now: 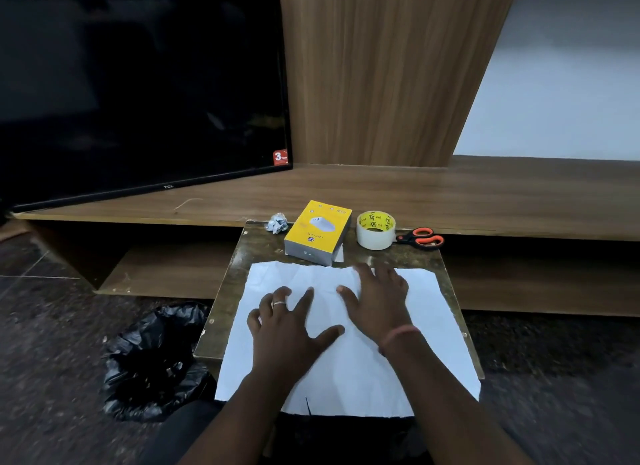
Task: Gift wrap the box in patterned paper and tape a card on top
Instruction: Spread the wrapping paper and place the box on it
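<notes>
Pressing flat on white sheet w/ both hands

Left hand (289,327) & right hand (377,300) lie palm-down, fingers spread wide, holding nothing, both resting on the paper (433,326), which shows its plain white side; pattern can't be seen from here. Sheet covers most of the small worn table (239,267), near edge hanging over the front. Yellow box (317,232) sits just beyond the sheet's far edge, approx centre. Tape roll (375,229) just right of box, orange-handled scissors (420,238) further right at table edge. Crumpled paper ball (277,222) left of box. Black bag (152,360) on floor to the left, TV (138,90) on wooden shelf behind
</notes>
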